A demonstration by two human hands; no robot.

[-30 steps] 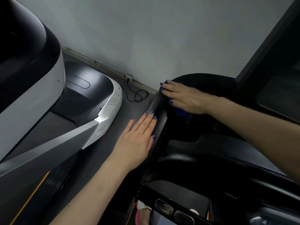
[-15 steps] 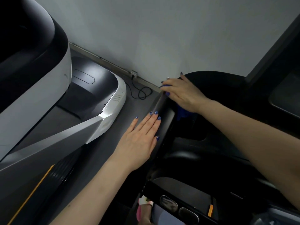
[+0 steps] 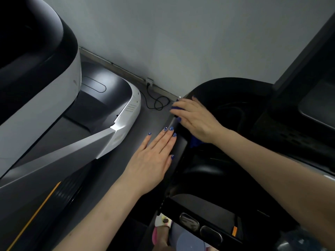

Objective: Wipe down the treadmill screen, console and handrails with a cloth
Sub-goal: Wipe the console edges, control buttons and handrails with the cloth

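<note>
My right hand (image 3: 196, 119) lies palm-down on the far left corner of the black treadmill console (image 3: 226, 98), pressing a blue cloth (image 3: 194, 141) that shows only as a sliver under the wrist and at the fingertips. My left hand (image 3: 154, 160) rests flat with fingers together against the console's left outer edge (image 3: 176, 154), holding nothing. The dark screen (image 3: 319, 104) rises at the right. Two oval metal grip sensors (image 3: 199, 226) sit on the front handrail bar at the bottom.
A second treadmill with a white and black frame (image 3: 116, 134) stands to the left across a strip of grey floor (image 3: 145, 120). A black power cable (image 3: 156, 103) coils by the grey wall's skirting. A foot in a pink slipper (image 3: 162, 227) shows below the console.
My right hand has slid with the cloth a little farther along the console's left corner toward the wall. My left hand has stayed flat against the console's side.
</note>
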